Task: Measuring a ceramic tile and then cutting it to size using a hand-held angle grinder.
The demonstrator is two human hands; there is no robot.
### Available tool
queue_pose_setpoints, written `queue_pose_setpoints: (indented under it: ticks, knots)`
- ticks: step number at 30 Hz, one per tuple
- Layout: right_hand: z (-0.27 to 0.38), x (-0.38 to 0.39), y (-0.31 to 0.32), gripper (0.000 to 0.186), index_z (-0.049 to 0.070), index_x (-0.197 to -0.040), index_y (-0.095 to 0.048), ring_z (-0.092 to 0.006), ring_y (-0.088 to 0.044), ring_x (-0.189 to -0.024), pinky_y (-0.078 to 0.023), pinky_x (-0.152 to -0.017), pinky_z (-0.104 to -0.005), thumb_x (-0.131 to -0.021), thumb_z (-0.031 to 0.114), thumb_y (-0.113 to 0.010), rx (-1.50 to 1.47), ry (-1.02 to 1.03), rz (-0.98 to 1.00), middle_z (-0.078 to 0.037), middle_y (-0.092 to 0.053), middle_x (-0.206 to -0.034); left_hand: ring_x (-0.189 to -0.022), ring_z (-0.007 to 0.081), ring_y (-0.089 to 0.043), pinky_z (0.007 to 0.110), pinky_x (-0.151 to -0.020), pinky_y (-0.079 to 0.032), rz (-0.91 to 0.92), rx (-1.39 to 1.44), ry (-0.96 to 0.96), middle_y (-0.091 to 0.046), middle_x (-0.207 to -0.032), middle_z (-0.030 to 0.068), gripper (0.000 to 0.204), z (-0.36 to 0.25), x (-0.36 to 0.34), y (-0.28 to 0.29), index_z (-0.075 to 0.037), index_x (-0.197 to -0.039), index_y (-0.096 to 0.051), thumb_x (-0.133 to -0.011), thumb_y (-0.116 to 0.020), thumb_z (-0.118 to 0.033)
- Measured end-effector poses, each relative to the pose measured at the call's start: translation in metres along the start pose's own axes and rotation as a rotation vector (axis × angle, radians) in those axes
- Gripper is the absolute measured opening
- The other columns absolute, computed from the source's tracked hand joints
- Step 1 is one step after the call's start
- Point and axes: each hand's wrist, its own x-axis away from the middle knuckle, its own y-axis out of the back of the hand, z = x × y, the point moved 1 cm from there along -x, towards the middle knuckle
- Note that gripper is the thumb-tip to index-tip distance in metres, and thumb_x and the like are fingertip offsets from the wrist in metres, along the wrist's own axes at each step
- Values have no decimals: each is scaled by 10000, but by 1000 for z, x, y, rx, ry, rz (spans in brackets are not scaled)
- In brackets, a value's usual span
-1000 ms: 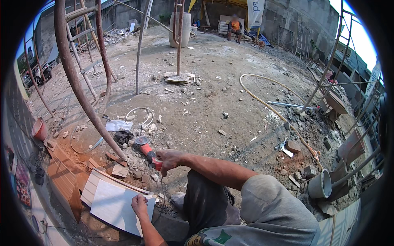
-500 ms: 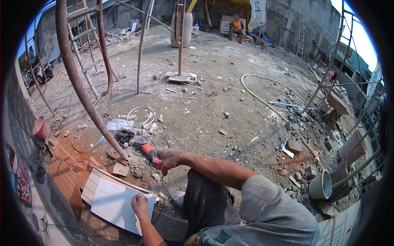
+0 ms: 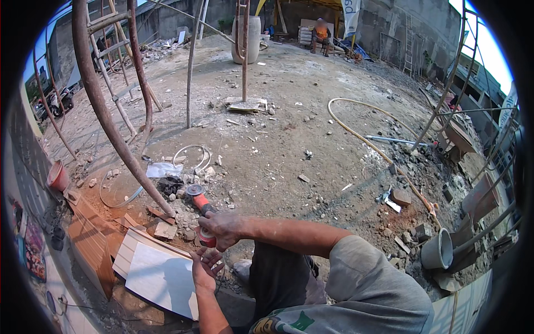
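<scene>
The right grip (image 3: pixel 224 229) hides the middle of the grinder (image 3: pixel 201 202). Whether the left grip (image 3: pixel 207 266) touches its rear end is too unclear to tell. The far person (image 3: pixel 321 34) has a blurred head. The upper edge cuts off the brown pole (image 3: pixel 123 151).

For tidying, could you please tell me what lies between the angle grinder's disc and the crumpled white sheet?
The head view shows crumpled black plastic and stones between the disc and the sheet.
</scene>
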Motion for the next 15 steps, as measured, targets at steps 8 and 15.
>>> queue_pose_setpoints:
  ticks: [8,15]
  knots:
    - [9,2,-22,775,89,-1184,-441,-409,-585,-984,-482,-821,-489,-539,239,-844,11,269,121,-179,-514,-1092,-1224,267,-513,441,-943,-497,233,562,10,-485,-1378,75,687,-28,18,-67,-178,-1391,-410,-920,-381,-678]
    - [9,2,-15,756,62,-1215,-448,-384,-585,-1014,-484,-851,-466,-590,248,-830,-83,358,120,-181,-524,-1120,-1157,263,-551,443,-904,-504,98,568,-53,-573,-1257,83,538,-40,22,-70,-159,-1317,-495,-967,-418,-561]
